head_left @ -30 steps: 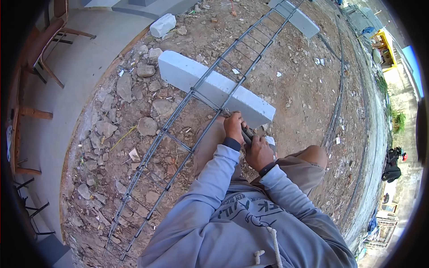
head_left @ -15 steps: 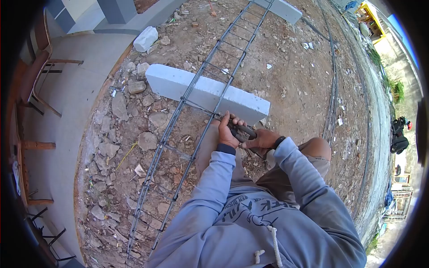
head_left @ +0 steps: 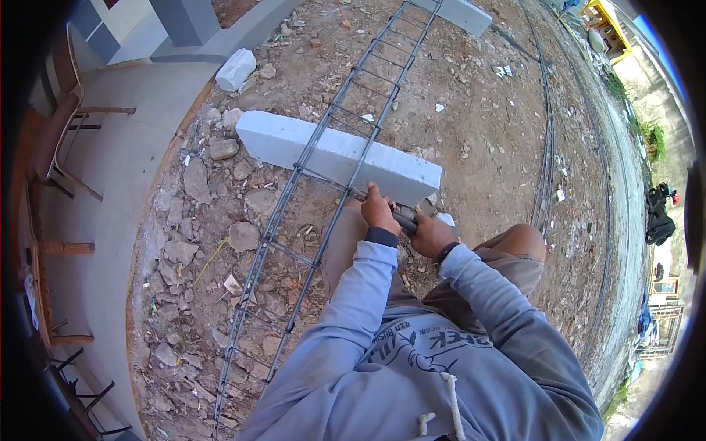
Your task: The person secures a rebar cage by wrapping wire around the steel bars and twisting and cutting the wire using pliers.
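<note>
My left hand (head_left: 380,213) is closed beside a corner of the steel rebar cage (head_left: 316,169), its thumb pointing up at the bar. It is wrapped around one end of a dark-handled tool that looks like pincers (head_left: 404,219). My right hand (head_left: 432,234) grips the other end of that tool, knuckles up. The tool's jaws are hidden behind the fingers. The cage, long bars with square stirrups, lies across a pale concrete block (head_left: 401,165) just beyond my hands.
Another pale block (head_left: 460,16) supports the cage's far end. Rubble and stones (head_left: 243,235) cover the ground at left, beside a raised floor edge with chairs (head_left: 62,136). A white lump (head_left: 236,70) lies near that edge. Long dark bars (head_left: 548,147) run along the right.
The right hand has turned knuckles-up and shifted slightly lower around the tool. My left fingers have curled in, covering more of it. The view has shifted slightly.
</note>
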